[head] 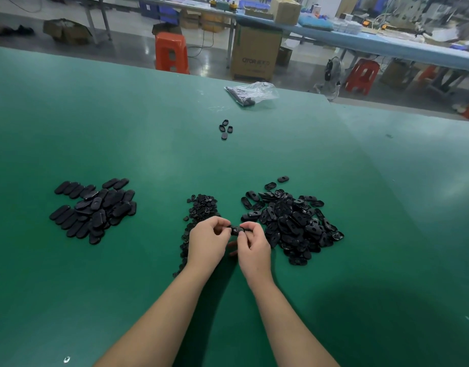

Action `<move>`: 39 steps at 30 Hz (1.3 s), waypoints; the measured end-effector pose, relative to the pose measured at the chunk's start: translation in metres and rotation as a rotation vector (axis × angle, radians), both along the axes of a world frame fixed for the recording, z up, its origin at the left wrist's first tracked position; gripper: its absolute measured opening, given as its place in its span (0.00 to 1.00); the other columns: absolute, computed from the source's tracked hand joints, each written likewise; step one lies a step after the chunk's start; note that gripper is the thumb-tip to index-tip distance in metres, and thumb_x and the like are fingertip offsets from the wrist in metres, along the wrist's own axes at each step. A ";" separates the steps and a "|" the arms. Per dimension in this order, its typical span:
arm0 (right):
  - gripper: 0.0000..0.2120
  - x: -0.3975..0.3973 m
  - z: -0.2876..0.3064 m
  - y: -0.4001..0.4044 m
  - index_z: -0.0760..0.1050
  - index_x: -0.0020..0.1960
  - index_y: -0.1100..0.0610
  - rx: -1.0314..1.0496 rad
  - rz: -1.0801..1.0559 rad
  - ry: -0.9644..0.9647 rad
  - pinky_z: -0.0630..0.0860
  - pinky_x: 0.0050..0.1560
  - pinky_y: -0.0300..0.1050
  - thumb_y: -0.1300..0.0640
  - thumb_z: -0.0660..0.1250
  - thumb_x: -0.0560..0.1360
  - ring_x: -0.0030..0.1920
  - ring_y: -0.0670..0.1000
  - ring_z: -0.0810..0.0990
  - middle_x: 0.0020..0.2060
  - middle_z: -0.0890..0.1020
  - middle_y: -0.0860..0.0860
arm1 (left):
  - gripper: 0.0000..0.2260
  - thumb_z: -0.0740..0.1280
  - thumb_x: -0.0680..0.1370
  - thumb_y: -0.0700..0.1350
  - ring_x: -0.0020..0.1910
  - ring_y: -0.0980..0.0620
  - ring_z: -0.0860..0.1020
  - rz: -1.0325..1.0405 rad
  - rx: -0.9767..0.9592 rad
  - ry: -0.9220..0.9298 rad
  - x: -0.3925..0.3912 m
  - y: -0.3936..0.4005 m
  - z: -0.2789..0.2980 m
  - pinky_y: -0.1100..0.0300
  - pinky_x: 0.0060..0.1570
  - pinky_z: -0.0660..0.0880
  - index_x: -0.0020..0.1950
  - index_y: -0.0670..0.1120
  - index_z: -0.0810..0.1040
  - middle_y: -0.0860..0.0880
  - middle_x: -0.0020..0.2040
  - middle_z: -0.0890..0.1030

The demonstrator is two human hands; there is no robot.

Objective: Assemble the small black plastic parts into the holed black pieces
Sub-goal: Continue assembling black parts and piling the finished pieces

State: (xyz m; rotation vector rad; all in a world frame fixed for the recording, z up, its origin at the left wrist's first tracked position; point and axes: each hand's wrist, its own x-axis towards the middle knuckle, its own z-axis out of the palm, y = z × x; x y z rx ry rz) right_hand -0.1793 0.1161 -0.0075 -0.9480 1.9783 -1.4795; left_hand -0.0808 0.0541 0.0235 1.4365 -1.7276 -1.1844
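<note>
Head view looks down on a broad green worktop (122, 128), matte and faintly scuffed, with two bare forearms reaching in from the near edge. Left hand (207, 239) and right hand (253, 247) meet just above the surface, fingers (220, 223) of both curled and pinching one holed black piece (237, 230) between them, one hand at each end; its long axis runs left to right, its broad face tilted up toward the camera. Whether a small part already sits in its hole cannot be told. Directly under and beyond the left hand a narrow heap of small black plastic parts (201, 207) stretches away from the wrist, too many and too small to count. Just right of the right hand lies a large loose pile of holed pieces (294, 223), several dozen, pointing every way. Well off to the left of the hands sits a flatter pile of oval pieces (96, 207), a few dozen, most lying on a shared slant in overlapping rows. Farther out, beyond the fingers, four stray pieces (225, 129) form a small cluster, and past them a crumpled clear plastic bag (254, 92) lies near the far edge. Behind the worktop the room shows a grey polished floor, two orange stools (172, 53), a tall cardboard box (256, 53), a floor fan (332, 70), and a long blue bench (387, 45) crowded with goods.
</note>
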 end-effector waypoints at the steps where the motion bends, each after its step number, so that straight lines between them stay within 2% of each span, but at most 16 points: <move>1: 0.12 0.000 0.001 0.001 0.73 0.49 0.46 0.007 0.003 0.022 0.71 0.34 0.27 0.63 0.63 0.80 0.38 0.37 0.81 0.38 0.83 0.35 | 0.05 0.71 0.76 0.42 0.40 0.63 0.79 0.001 -0.009 -0.028 -0.001 0.000 0.001 0.70 0.39 0.70 0.45 0.52 0.83 0.58 0.38 0.83; 3: 0.12 -0.001 0.003 0.001 0.73 0.48 0.45 0.020 0.009 0.040 0.71 0.37 0.28 0.63 0.63 0.80 0.41 0.36 0.80 0.40 0.82 0.32 | 0.05 0.71 0.76 0.42 0.40 0.63 0.79 0.001 -0.025 -0.070 -0.004 0.001 0.003 0.70 0.39 0.70 0.43 0.52 0.83 0.57 0.38 0.82; 6: 0.12 -0.001 0.004 0.002 0.72 0.48 0.45 0.028 0.017 0.052 0.72 0.39 0.28 0.63 0.63 0.80 0.42 0.36 0.80 0.41 0.82 0.31 | 0.06 0.71 0.75 0.42 0.39 0.62 0.79 -0.019 -0.033 -0.096 -0.008 0.002 0.005 0.65 0.41 0.75 0.41 0.52 0.82 0.57 0.37 0.82; 10: 0.12 0.000 0.005 0.003 0.72 0.48 0.45 0.026 0.018 0.068 0.72 0.39 0.28 0.63 0.64 0.80 0.42 0.36 0.80 0.41 0.81 0.30 | 0.07 0.71 0.75 0.41 0.38 0.60 0.79 -0.006 -0.026 -0.096 -0.010 0.004 0.007 0.65 0.39 0.74 0.39 0.53 0.82 0.56 0.36 0.82; 15: 0.12 -0.001 0.005 0.002 0.72 0.48 0.45 0.027 0.028 0.072 0.72 0.39 0.29 0.63 0.64 0.79 0.42 0.36 0.79 0.41 0.81 0.30 | 0.07 0.71 0.75 0.41 0.39 0.58 0.80 0.011 -0.026 -0.085 -0.010 0.004 0.008 0.60 0.41 0.77 0.39 0.52 0.82 0.56 0.36 0.82; 19: 0.11 -0.004 0.002 0.002 0.73 0.48 0.45 0.020 0.026 0.010 0.74 0.40 0.32 0.62 0.64 0.80 0.41 0.39 0.79 0.41 0.82 0.37 | 0.05 0.74 0.74 0.43 0.42 0.54 0.79 0.037 -0.052 -0.081 -0.013 0.004 0.007 0.57 0.45 0.76 0.40 0.50 0.80 0.54 0.40 0.81; 21: 0.11 -0.006 0.001 0.002 0.73 0.49 0.46 0.007 0.017 -0.038 0.75 0.43 0.36 0.63 0.64 0.80 0.42 0.42 0.80 0.40 0.83 0.44 | 0.05 0.75 0.74 0.43 0.47 0.53 0.78 0.037 -0.063 -0.074 -0.013 0.003 0.007 0.57 0.50 0.76 0.46 0.48 0.80 0.52 0.46 0.81; 23: 0.10 -0.007 0.000 0.002 0.73 0.49 0.47 -0.001 0.017 -0.067 0.76 0.43 0.37 0.63 0.64 0.80 0.42 0.43 0.80 0.41 0.83 0.46 | 0.09 0.76 0.74 0.43 0.50 0.54 0.79 0.019 -0.037 -0.058 -0.013 0.002 0.006 0.58 0.54 0.76 0.53 0.49 0.82 0.53 0.49 0.81; 25: 0.10 -0.008 0.000 0.002 0.73 0.49 0.48 -0.005 0.028 -0.080 0.76 0.42 0.35 0.63 0.64 0.80 0.41 0.41 0.80 0.40 0.83 0.47 | 0.09 0.76 0.74 0.43 0.49 0.55 0.80 0.001 -0.001 -0.036 -0.013 0.001 0.007 0.60 0.52 0.76 0.52 0.49 0.83 0.55 0.47 0.82; 29: 0.09 -0.008 -0.001 0.003 0.72 0.50 0.48 0.008 0.047 -0.110 0.77 0.45 0.44 0.63 0.63 0.81 0.42 0.44 0.80 0.41 0.83 0.48 | 0.07 0.77 0.73 0.42 0.46 0.57 0.80 0.015 -0.010 -0.027 -0.014 0.001 0.009 0.61 0.49 0.76 0.49 0.49 0.83 0.56 0.44 0.82; 32: 0.08 -0.009 0.000 0.002 0.72 0.51 0.48 0.017 0.047 -0.111 0.77 0.46 0.48 0.62 0.62 0.81 0.43 0.48 0.80 0.43 0.83 0.51 | 0.08 0.77 0.72 0.42 0.44 0.60 0.78 0.042 -0.049 -0.021 -0.015 0.002 0.010 0.64 0.44 0.73 0.46 0.51 0.80 0.56 0.42 0.81; 35: 0.09 -0.010 -0.002 0.002 0.71 0.50 0.47 0.013 0.052 -0.117 0.76 0.43 0.43 0.61 0.62 0.82 0.41 0.42 0.79 0.40 0.82 0.46 | 0.05 0.75 0.73 0.44 0.42 0.57 0.77 0.024 -0.120 -0.090 -0.018 0.003 0.008 0.61 0.42 0.69 0.41 0.51 0.81 0.56 0.42 0.80; 37: 0.09 -0.011 -0.003 0.001 0.70 0.50 0.46 0.008 0.053 -0.116 0.73 0.39 0.35 0.60 0.62 0.82 0.39 0.39 0.77 0.37 0.82 0.42 | 0.04 0.74 0.74 0.44 0.42 0.59 0.76 0.020 -0.139 -0.116 -0.020 0.004 0.006 0.65 0.40 0.68 0.41 0.51 0.82 0.56 0.42 0.80; 39: 0.09 -0.012 -0.004 0.001 0.70 0.50 0.46 0.004 0.049 -0.110 0.72 0.38 0.32 0.60 0.62 0.82 0.38 0.38 0.77 0.37 0.82 0.41 | 0.03 0.73 0.76 0.45 0.43 0.60 0.76 0.026 -0.154 -0.120 -0.021 0.006 0.005 0.71 0.39 0.66 0.42 0.51 0.83 0.57 0.43 0.80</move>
